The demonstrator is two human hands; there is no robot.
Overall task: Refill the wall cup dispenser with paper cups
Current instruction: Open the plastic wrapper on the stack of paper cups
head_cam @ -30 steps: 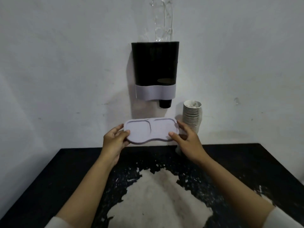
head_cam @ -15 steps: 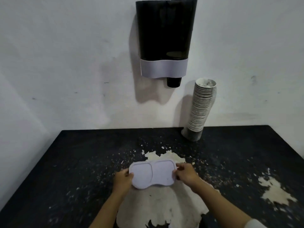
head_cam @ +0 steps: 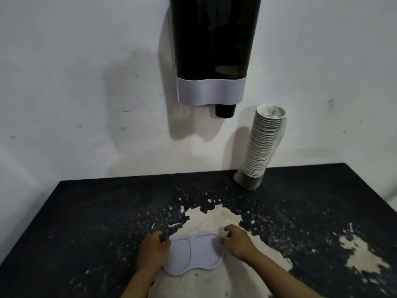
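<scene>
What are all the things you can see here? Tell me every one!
cup dispenser: one, dark with a pale lilac band, on the wall, a dark cup poking out below.
stack of paper cups: one tall stack, white, leaning against the wall at the table's back edge, right of the dispenser.
lid: one, pale lilac, lying flat on the table near the front.
table: one, black with worn pale patches.
wall: white, scuffed.
left hand: at the lid's left edge, fingers curled.
right hand: at the lid's right edge, fingers loosely curled.
</scene>
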